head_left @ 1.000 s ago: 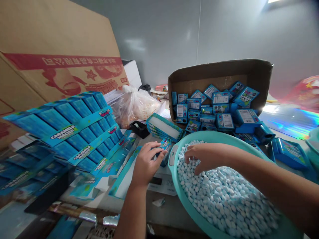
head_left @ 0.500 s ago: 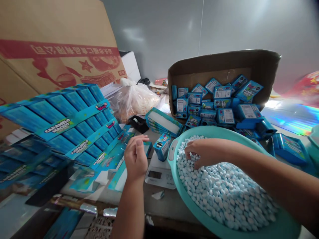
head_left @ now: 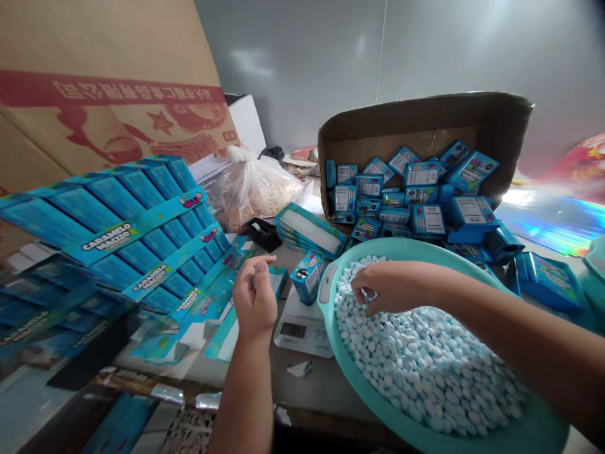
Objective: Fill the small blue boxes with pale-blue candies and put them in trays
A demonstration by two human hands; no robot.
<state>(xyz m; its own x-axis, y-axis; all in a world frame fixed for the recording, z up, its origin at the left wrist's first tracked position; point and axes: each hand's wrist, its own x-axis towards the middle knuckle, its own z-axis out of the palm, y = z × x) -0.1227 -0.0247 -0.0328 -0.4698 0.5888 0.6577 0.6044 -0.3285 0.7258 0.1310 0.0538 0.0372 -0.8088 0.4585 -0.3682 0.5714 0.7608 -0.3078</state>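
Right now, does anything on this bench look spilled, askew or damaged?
No candy has spilled: the tablets all lie inside the teal basin. The brown carton lies tipped on its side, and small blue boxes tumble out of its mouth in a loose heap. A torn scrap lies in front of the scale.

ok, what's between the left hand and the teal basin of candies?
In the head view, a small blue box stands on a white scale, between the left hand and the basin.

Bright, even daylight from upper right; glare on holographic foil (head_left: 548, 224); wide-angle stretch, soft blurred edges.
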